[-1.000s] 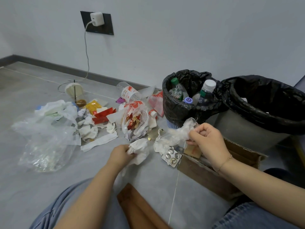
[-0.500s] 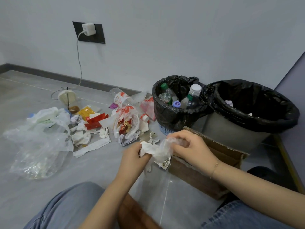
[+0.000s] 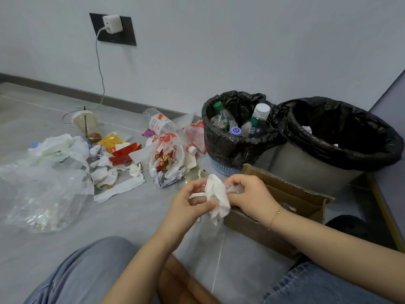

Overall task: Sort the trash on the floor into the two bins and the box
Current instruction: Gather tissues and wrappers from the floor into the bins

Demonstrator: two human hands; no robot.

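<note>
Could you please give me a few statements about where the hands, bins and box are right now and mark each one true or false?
1. The small bin holds plastic bottles. True.
2. The left hand rests flat on the floor. False: it holds a crumpled white tissue in the air.
3. The right hand pinches crinkled clear plastic next to the tissue. True.
4. The cardboard box is closed with tape. False: its flaps stand open.
5. The large bin stands left of the small bin. False: it stands to its right.
</note>
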